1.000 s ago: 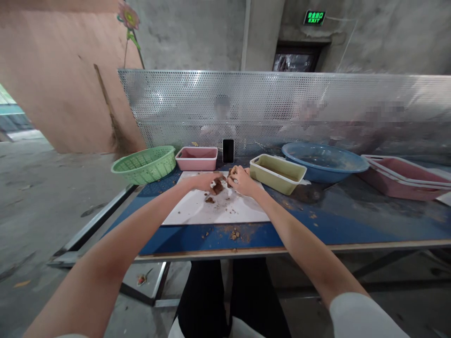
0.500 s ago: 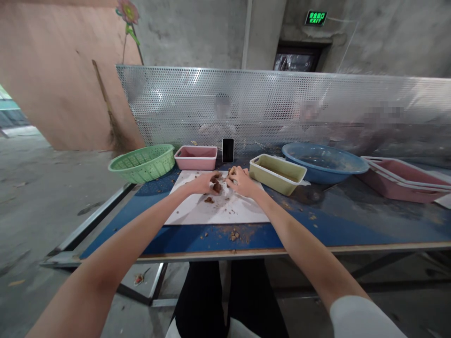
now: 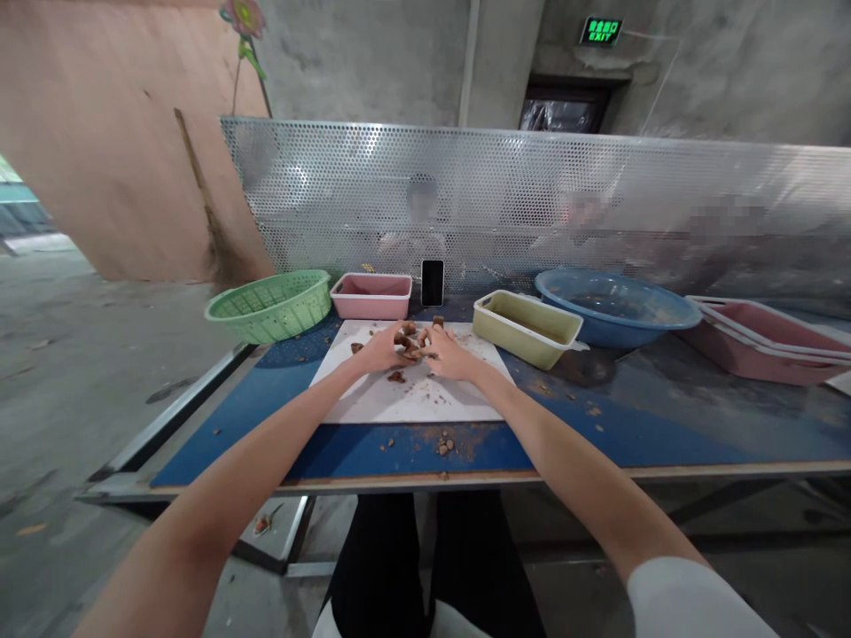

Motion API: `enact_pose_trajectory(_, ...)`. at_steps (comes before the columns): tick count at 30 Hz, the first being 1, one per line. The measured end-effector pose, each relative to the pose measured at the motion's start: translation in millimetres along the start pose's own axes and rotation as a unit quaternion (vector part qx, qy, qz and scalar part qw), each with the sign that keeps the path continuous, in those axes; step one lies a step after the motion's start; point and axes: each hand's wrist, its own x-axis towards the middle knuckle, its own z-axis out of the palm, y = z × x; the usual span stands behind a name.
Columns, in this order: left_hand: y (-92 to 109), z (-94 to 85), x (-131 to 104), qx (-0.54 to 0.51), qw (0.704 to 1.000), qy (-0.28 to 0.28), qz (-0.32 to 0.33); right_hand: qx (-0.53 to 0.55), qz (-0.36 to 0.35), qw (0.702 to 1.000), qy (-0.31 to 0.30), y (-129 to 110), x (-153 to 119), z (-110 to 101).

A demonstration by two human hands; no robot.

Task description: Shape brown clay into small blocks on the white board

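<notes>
Left hand (image 3: 384,351) and right hand (image 3: 453,357) moved closer together, over brown clumps (image 3: 408,329).
Clumps near 12 o'clock on white board (image 3: 363,408), loose lump (image 3: 397,377) toward 7; fingers curled, firm grip can't tell. Hard squeezing could scatter crumbs onto desk (image 3: 598,408).

The left hand (image 3: 384,351) and right hand (image 3: 453,356) partly hide brown lumps (image 3: 408,328), and the right edge crops pink bins (image 3: 745,354).

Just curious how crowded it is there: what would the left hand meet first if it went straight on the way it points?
The left hand would probably meet the brown lumps at its fingertips first, then the right hand close beyond; depth there is hard to judge.
</notes>
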Motion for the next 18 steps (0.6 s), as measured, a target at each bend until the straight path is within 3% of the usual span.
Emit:
enact_pose_trajectory(5,-2.0,0.5,-0.6,0.013,1.0,0.008,0.001,-0.036,0.037,0.999,0.013,1.8,0.3,2.2)
enact_pose_trajectory(8,-1.4,0.5,-0.8,0.001,1.0,0.0,-0.001,-0.027,0.012,0.999,-0.014,2.8,-0.1,2.7)
enact_pose_trajectory(12,0.6,0.5,-1.9,0.016,1.0,0.008,0.0,-0.038,0.019,0.999,0.02,1.2,-2.2,-0.6)
enact_pose_trajectory(18,4.2,4.4,-7.0,0.019,1.0,-0.001,-0.004,-0.023,0.008,1.0,0.019,-1.2,-3.9,-3.7)
